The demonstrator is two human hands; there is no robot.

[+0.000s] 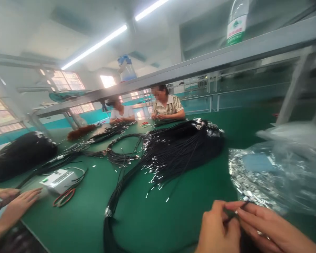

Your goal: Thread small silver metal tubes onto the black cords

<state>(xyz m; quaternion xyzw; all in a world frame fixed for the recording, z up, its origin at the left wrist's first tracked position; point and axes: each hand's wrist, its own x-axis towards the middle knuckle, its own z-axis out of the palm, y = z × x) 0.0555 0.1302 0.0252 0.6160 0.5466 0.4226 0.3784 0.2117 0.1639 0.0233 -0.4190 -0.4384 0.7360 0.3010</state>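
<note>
At the lower right, my left hand [218, 226] is closed in a pinch on a thin black cable [229, 218]. Close against it, my right hand [274, 225] pinches the same cable near its tip, where a small shiny piece shows between the fingers. The fingers hide most of that end. A large bundle of black cables [184, 144] with silvery tips lies on the green table [152, 218] ahead of my hands. Beside my right hand, a clear plastic bag [292, 168] lies by many small shiny metal pieces [249, 181].
A co-worker's hands [18, 207] work at the left edge, near a white box [59, 181] with wires. More black cable bundles [21, 154] lie at left. Two people sit across the table. A grey shelf [200, 66] overhead carries a bottle [237, 26].
</note>
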